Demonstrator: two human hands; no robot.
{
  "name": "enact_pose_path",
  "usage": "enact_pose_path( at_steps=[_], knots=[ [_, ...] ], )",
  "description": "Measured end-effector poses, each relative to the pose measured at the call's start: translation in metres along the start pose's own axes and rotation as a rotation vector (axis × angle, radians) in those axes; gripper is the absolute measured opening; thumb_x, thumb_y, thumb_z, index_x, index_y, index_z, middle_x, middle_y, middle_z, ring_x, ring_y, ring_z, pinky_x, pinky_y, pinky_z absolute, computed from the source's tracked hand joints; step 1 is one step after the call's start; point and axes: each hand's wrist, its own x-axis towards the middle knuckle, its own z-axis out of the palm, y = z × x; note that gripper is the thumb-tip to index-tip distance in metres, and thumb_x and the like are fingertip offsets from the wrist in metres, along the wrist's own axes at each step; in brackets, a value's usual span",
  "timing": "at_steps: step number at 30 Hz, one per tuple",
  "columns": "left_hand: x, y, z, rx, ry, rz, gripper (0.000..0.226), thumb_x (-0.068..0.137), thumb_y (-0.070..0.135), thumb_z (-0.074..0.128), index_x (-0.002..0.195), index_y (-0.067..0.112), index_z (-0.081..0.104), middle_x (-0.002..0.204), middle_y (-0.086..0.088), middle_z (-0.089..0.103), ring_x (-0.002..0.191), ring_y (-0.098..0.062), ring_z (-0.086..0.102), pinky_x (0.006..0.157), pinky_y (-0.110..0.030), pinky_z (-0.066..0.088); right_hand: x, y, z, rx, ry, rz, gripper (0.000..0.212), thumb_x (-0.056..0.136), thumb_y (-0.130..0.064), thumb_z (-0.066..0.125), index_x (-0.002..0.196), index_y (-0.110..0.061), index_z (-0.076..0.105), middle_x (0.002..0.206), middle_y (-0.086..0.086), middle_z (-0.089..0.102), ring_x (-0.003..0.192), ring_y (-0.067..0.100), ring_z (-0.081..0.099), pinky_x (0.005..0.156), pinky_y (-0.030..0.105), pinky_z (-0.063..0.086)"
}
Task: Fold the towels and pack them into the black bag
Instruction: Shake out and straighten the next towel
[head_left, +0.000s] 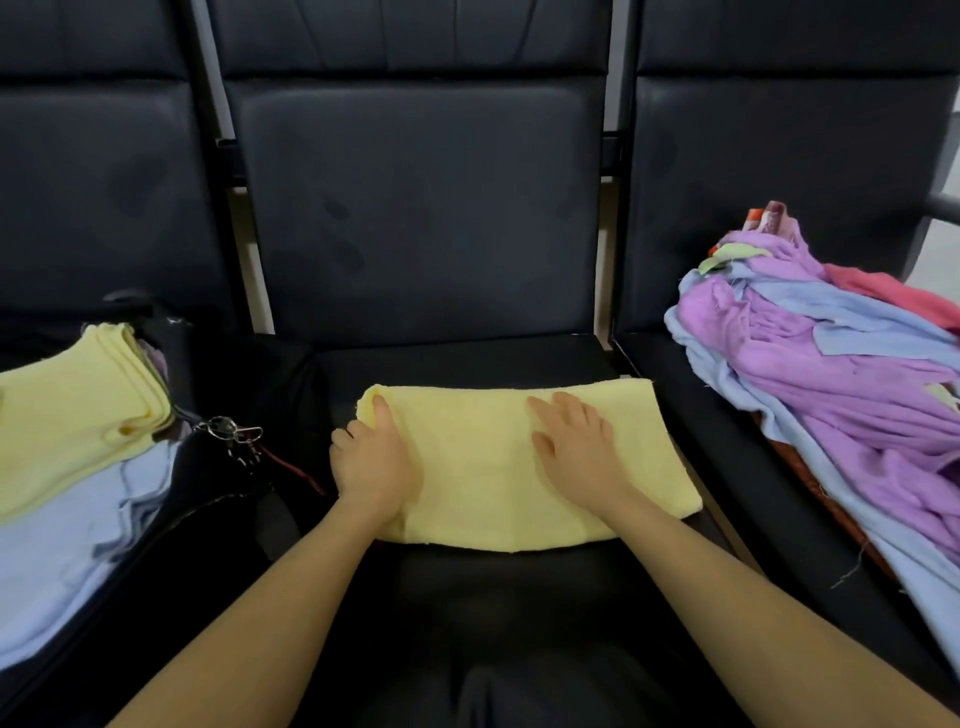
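Note:
A folded yellow towel lies on the middle black seat in front of me. My left hand grips its left edge, fingers curled around the fold. My right hand lies flat on the towel's upper right part, fingers straight. On the left seat the open black bag holds folded yellow towels stacked over folded light blue ones. A heap of unfolded purple and light blue towels is piled on the right seat.
Three black padded chairs stand side by side, their backrests rising behind the seats. A metal key ring with clips hangs at the bag's edge. A red cloth shows behind the heap on the right.

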Motion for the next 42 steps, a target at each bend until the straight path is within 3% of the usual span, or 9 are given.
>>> enact_pose_path(
  at_steps=[8, 14, 19, 22, 26, 30, 35, 38, 42],
  knots=[
    [-0.017, -0.009, -0.026, -0.032, 0.128, 0.158, 0.063, 0.095, 0.002, 0.038, 0.147, 0.023, 0.009, 0.139, -0.024, 0.031, 0.059, -0.016, 0.047, 0.055, -0.029, 0.043, -0.020, -0.017, 0.014, -0.254, -0.336, -0.115, 0.058, 0.098, -0.056, 0.007, 0.147, -0.039, -0.017, 0.155, 0.007, -0.027, 0.144, 0.027, -0.022, 0.111, 0.056, -0.015],
    [-0.045, -0.013, -0.057, 0.155, 0.206, 0.259, 0.060, 0.092, 0.000, 0.045, 0.143, 0.018, 0.019, 0.132, -0.022, 0.038, 0.049, -0.012, 0.038, 0.042, -0.023, 0.029, -0.032, -0.056, 0.029, -0.136, -0.477, -0.105, 0.060, 0.096, -0.060, 0.008, 0.147, -0.040, -0.018, 0.152, 0.004, -0.034, 0.141, 0.022, -0.030, 0.108, 0.055, -0.021],
    [-0.067, -0.002, -0.067, 0.114, 0.183, 0.308, 0.056, 0.091, -0.003, 0.044, 0.140, 0.015, 0.026, 0.126, -0.018, 0.038, 0.051, -0.014, 0.034, 0.043, -0.024, 0.027, -0.038, -0.072, 0.008, 0.421, -0.421, -0.026, 0.045, 0.101, -0.043, 0.032, 0.144, -0.030, 0.037, 0.160, 0.000, 0.005, 0.147, 0.018, 0.002, 0.118, 0.044, -0.003],
    [-0.075, 0.015, -0.067, 0.009, 0.131, 0.348, 0.053, 0.094, -0.001, 0.038, 0.142, 0.018, 0.027, 0.132, -0.018, 0.036, 0.074, -0.022, 0.051, 0.060, -0.028, 0.038, -0.042, -0.057, -0.013, 0.353, -0.232, 0.012, 0.032, 0.099, -0.029, 0.043, 0.128, -0.020, 0.055, 0.137, 0.002, 0.043, 0.129, 0.021, 0.036, 0.108, 0.038, 0.026],
    [-0.081, 0.050, -0.064, -0.274, -0.016, 0.361, 0.044, 0.098, 0.006, 0.034, 0.139, 0.023, 0.036, 0.126, -0.010, 0.040, 0.080, -0.023, 0.050, 0.069, -0.027, 0.038, -0.051, -0.020, -0.039, 0.324, -0.157, 0.181, 0.024, 0.098, -0.016, 0.042, 0.108, -0.006, 0.060, 0.101, 0.009, 0.062, 0.090, 0.024, 0.060, 0.083, 0.036, 0.048],
    [-0.082, 0.080, -0.054, -0.677, -0.077, 0.422, 0.033, 0.099, 0.013, 0.040, 0.131, 0.021, 0.048, 0.133, -0.008, 0.048, 0.114, -0.019, 0.049, 0.081, -0.016, 0.035, -0.062, 0.002, -0.046, 0.446, -0.126, 0.284, 0.024, 0.098, -0.015, 0.040, 0.107, -0.003, 0.059, 0.098, 0.010, 0.064, 0.080, 0.020, 0.058, 0.066, 0.028, 0.044],
    [-0.085, 0.081, -0.035, -0.902, -0.511, 0.400, 0.040, 0.102, 0.016, 0.038, 0.141, 0.021, 0.036, 0.103, -0.002, 0.057, 0.083, -0.013, 0.065, 0.072, -0.023, 0.055, -0.056, 0.001, -0.047, 0.512, -0.063, 0.375, 0.028, 0.100, -0.020, 0.037, 0.101, -0.001, 0.058, 0.096, 0.012, 0.064, 0.069, 0.015, 0.053, 0.050, 0.019, 0.035],
    [-0.079, 0.068, -0.022, -0.734, -0.310, 0.338, 0.035, 0.102, 0.015, 0.034, 0.135, 0.015, 0.044, 0.115, -0.003, 0.054, 0.092, -0.013, 0.059, 0.079, -0.023, 0.049, -0.057, -0.003, -0.045, 0.481, -0.082, 0.368, 0.025, 0.098, -0.028, 0.047, 0.107, -0.005, 0.051, 0.094, 0.009, 0.061, 0.072, 0.015, 0.055, 0.053, 0.023, 0.040],
    [-0.079, 0.050, -0.016, -0.255, 0.031, 0.197, 0.036, 0.096, 0.017, 0.040, 0.132, 0.017, 0.039, 0.133, -0.011, 0.035, 0.115, -0.027, 0.040, 0.096, -0.034, 0.037, -0.059, -0.018, -0.039, 0.222, -0.093, 0.355, 0.039, 0.094, -0.040, 0.052, 0.115, -0.007, 0.044, 0.108, 0.008, 0.060, 0.096, 0.025, 0.060, 0.082, 0.037, 0.046]
  ],
)
